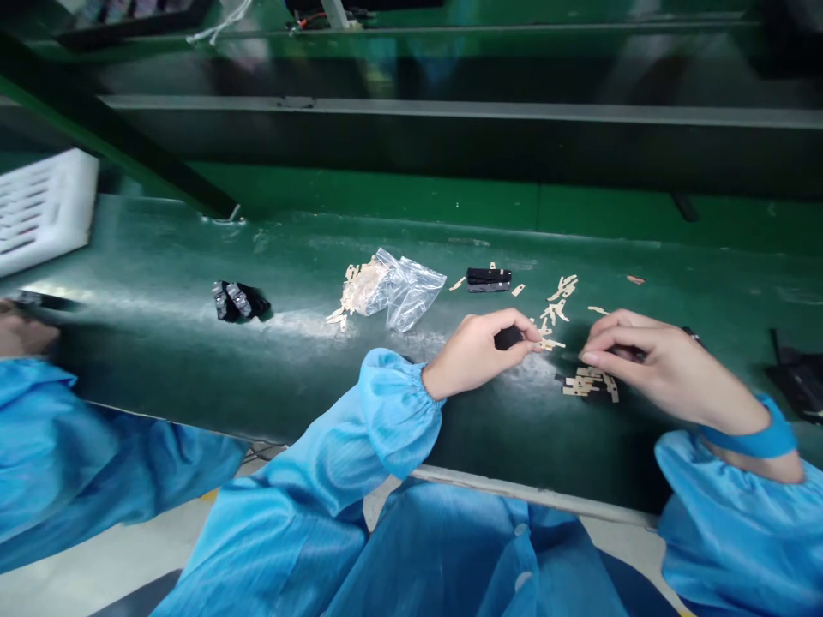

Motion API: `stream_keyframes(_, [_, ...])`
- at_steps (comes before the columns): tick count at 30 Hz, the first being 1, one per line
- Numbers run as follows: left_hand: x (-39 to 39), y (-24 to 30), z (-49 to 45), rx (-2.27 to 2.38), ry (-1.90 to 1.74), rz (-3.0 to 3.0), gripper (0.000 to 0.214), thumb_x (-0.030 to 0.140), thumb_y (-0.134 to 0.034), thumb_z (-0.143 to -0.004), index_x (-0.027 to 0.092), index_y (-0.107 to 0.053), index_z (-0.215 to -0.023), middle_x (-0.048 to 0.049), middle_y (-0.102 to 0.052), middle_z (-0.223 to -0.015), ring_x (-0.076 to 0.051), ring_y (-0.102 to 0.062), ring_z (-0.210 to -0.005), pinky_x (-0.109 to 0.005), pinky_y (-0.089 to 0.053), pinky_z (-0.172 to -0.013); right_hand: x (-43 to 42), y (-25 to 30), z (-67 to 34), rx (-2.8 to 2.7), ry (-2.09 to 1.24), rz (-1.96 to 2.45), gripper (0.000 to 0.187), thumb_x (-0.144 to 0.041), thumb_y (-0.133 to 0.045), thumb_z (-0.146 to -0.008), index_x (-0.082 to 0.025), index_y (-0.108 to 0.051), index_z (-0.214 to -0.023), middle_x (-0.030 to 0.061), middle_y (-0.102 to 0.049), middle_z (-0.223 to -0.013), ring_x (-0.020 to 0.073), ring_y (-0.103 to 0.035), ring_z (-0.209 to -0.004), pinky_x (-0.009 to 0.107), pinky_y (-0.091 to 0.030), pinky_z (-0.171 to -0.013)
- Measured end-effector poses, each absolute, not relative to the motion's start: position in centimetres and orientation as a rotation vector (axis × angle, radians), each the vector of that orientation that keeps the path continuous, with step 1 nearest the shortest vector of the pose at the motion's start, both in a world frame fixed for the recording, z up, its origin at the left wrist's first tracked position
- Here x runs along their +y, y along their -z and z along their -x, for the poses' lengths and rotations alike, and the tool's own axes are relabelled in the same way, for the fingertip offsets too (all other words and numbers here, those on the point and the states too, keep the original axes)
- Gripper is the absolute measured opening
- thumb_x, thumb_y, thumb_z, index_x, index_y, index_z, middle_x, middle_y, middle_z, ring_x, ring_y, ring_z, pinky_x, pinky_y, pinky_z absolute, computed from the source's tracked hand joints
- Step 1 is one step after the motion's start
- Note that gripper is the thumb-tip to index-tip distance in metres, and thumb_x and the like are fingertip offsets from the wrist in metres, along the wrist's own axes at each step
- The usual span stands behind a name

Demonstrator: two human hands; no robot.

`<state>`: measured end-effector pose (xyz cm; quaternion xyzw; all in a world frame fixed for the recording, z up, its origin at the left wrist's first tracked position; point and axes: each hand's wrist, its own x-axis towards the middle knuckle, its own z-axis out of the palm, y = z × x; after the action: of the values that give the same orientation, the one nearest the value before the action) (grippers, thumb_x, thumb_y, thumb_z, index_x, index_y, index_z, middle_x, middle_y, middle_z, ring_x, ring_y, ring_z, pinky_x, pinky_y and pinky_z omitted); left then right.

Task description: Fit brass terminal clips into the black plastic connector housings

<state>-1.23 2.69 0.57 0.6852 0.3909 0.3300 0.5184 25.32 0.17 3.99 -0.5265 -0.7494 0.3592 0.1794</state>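
- Tan strips (588, 382) lie around four o'clock, just by the right hand (662, 362); its fingers look pinched, can't tell on what.
- Left hand (477, 349) grips a black piece (507, 338), three o'clock-ish.
- Picking strips singly probably beats grabbing clumps.

The person wears a bright blue smock (443, 548) of lightly shiny, creased cloth, with round pale buttons (522, 581) down the front. The loose left sleeve (302, 476) puffs out above a gathered cuff (433, 384). A plain blue band (749, 440) circles the right wrist, beside the full right sleeve (733, 523).
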Motion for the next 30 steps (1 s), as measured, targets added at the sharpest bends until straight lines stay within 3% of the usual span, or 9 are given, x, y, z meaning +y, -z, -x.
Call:
stream_keyframes(4, [2.7,-1.0,1.6,0.909,-0.755,-1.700,0.010,0.018,-0.065,-0.089,0.020,-0.071,-0.096,-0.0015,-0.078,-0.099,-0.016,-0.072,-0.095,-0.028,-0.053,-0.091,0.6,-4.2,-22.7,-2.036,-0.914,1.536,0.025,-0.043,-0.059,-0.097,-0.025,-0.073,-0.108,0.0076,-0.071,-0.101,0.0207,-0.064,-0.081,0.032,-0.049,-0.069])
stream_keyframes(9, [3.0,-0.7,1.9,0.966,-0.847,-1.748,0.010,0.022,-0.064,-0.092,0.021,-0.071,-0.098,-0.0004,-0.077,-0.100,-0.016,-0.072,-0.095,-0.028,-0.052,-0.092,1.7,-3.7,-20.3,-2.064,-1.018,1.470,0.024,-0.040,-0.060,-0.096,-0.021,-0.070,-0.086,0.0040,-0.068,-0.078,0.0168,-0.058,-0.067,0.029,-0.045,-0.061])
stream_keyframes(16, [3.2,0.4,1.6,1.115,-0.985,-1.659,0.014,0.026,-0.065,-0.094,0.022,-0.068,-0.107,-0.0008,-0.076,-0.103,-0.016,-0.071,-0.097,-0.028,-0.052,-0.094,1.0,-1.0,-17.9,-1.823,-0.878,1.428,0.016,-0.036,-0.066,-0.093,-0.021,-0.071,-0.089,0.0040,-0.067,-0.080,0.0157,-0.057,-0.065,0.029,-0.045,-0.059])
stream_keyframes(22, [2.5,0.4,1.1,1.126,-0.963,-1.715,0.012,0.026,-0.065,-0.094,0.022,-0.074,-0.100,-0.0016,-0.078,-0.102,-0.017,-0.073,-0.096,-0.029,-0.054,-0.094,-0.7,-0.5,-17.3,-1.827,-0.669,1.403,0.010,-0.029,-0.062,-0.096,-0.023,-0.070,-0.093,0.0058,-0.069,-0.089,0.0157,-0.057,-0.064,0.032,-0.048,-0.061])
stream_keyframes(30, [2.2,0.5,1.1,1.101,-0.910,-1.703,0.014,0.026,-0.065,-0.092,0.021,-0.077,-0.098,-0.0016,-0.080,-0.099,-0.017,-0.075,-0.090,-0.027,-0.056,-0.087,-1.0,-0.5,-17.5,-1.839,-0.631,1.382,0.010,-0.027,-0.062,-0.096,-0.023,-0.071,-0.094,0.0054,-0.069,-0.088,0.0150,-0.055,-0.062,0.032,-0.048,-0.060])
